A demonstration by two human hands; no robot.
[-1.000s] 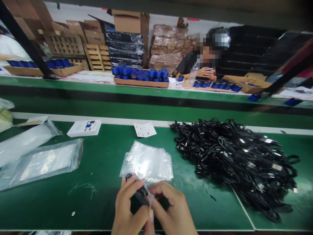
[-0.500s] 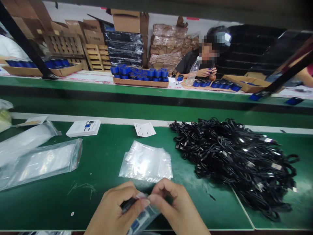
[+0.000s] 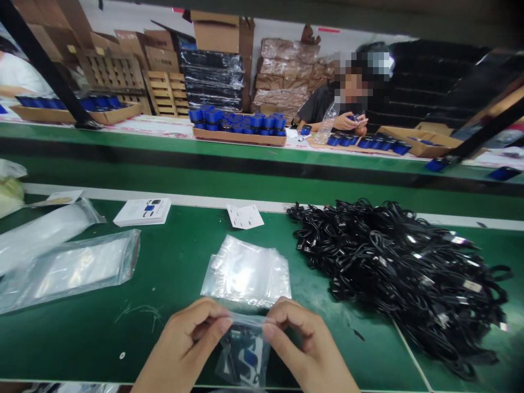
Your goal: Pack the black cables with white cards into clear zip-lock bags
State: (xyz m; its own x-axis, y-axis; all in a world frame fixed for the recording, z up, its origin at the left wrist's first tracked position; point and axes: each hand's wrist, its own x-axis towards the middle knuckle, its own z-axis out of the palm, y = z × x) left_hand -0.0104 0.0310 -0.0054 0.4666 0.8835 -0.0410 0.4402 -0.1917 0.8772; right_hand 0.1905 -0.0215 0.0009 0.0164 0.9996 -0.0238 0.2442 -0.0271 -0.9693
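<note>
A small clear zip bag (image 3: 244, 355) hangs upright between my hands at the front edge of the table. Inside it show a dark cable and a printed leaflet with a blue picture. My left hand (image 3: 194, 338) pinches the bag's top left corner between thumb and fingers. At the top right corner, my right hand (image 3: 301, 341) grips the same rim the same way. Just beyond my fingers lies a stack of flat clear zip bags (image 3: 249, 270). A large heap of black cables (image 3: 393, 273) lies to the right.
A stack of printed leaflets (image 3: 143, 212) and a single folded leaflet (image 3: 245, 216) lie along the back. Big plastic packs of bags (image 3: 82, 270) are at left. Across the green divider, a person (image 3: 347, 103) handles a small item near a carton of blue items (image 3: 239, 136).
My hands have spread apart and turned the bag to face me. Both now pinch its top corners, and the leaflet and cable inside show more fully.
</note>
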